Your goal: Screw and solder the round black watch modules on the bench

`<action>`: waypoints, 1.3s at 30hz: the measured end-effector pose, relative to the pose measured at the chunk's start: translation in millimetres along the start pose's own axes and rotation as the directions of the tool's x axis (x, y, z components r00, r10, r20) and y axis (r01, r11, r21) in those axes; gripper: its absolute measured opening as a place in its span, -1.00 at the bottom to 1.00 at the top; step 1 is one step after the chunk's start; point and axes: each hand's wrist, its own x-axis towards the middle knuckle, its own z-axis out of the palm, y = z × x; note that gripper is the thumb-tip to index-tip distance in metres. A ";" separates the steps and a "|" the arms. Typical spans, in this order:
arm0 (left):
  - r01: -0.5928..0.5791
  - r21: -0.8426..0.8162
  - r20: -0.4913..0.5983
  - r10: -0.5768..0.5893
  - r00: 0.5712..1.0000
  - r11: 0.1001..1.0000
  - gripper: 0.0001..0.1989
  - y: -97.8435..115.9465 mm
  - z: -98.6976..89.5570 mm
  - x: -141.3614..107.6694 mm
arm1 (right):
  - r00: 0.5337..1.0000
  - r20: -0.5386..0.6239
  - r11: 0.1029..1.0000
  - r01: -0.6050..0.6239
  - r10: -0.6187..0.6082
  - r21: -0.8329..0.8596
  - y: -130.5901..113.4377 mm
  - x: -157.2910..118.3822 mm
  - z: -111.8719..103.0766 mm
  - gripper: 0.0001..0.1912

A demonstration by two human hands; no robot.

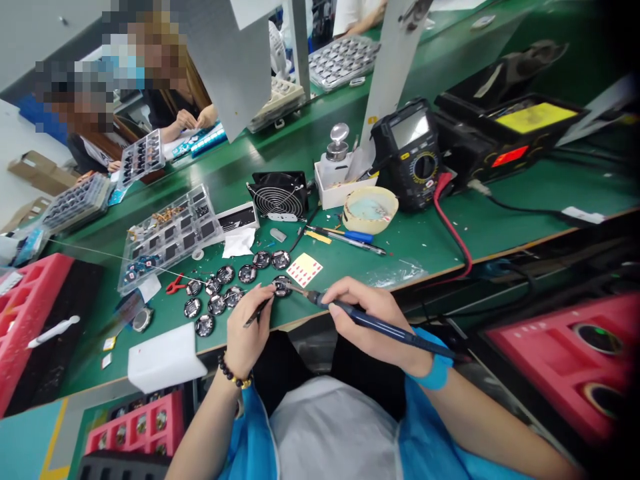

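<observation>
My right hand (367, 317) is closed around a dark blue soldering iron (385, 327), its tip pointing left at a round black part (281, 287) near the table's front edge. Just left of that part, my left hand (250, 323) pinches dark tweezers (257, 312), their points partly hidden by the fingers. Several similar round parts (247, 274) lie on the green table to the left and behind. A yellow sheet with red marks (305, 269) rests behind the iron's tip.
Behind stand a small fan (279, 195), a yellowish bowl (371, 209), a multimeter (413, 153) and a black soldering station (510, 133). A compartment tray (170, 237) and white foam (164, 357) are left. Two people sit across at the upper left.
</observation>
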 end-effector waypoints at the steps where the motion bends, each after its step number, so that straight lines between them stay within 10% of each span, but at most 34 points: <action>1: -0.004 -0.001 -0.004 0.004 1.000 1.000 -0.80 -0.3 0.5 -0.3 | 1.000 0.008 1.000 0.020 -0.020 -0.020 -1.1 1.3 0.7 -0.93; 39: -0.124 0.023 -0.105 0.126 0.987 0.992 -0.71 -1.2 11.6 -1.9 | 0.986 0.088 0.935 0.163 -0.143 -0.315 -15.9 17.3 15.7 -0.88</action>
